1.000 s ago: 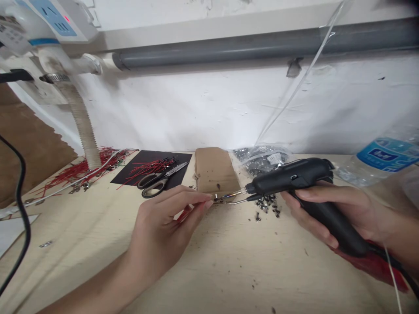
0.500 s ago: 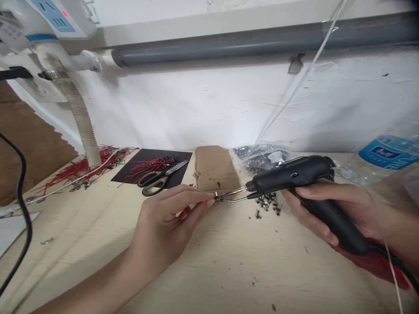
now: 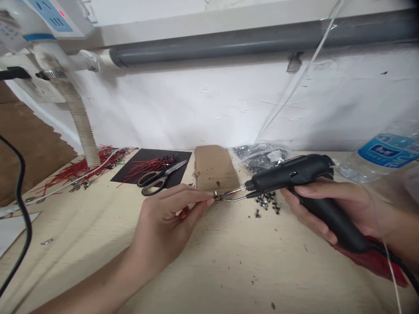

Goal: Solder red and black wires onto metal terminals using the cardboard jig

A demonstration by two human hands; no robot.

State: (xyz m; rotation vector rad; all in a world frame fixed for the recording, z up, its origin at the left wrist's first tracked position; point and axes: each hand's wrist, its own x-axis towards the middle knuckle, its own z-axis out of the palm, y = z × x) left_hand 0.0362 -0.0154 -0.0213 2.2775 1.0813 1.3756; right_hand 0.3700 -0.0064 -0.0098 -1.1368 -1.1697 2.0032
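Component (image 3: 216, 196) hard to make out, pinched by left hand (image 3: 166, 218), right hand (image 3: 352, 205) gripping soldering gun (image 3: 283, 175)

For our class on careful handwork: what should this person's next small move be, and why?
Probably a slight nudge of the black tool by the right hand, settling its upper metal tip on the small part. The left hand pinches that part by the cardboard, and the tip is close; whether they touch is too small to tell.
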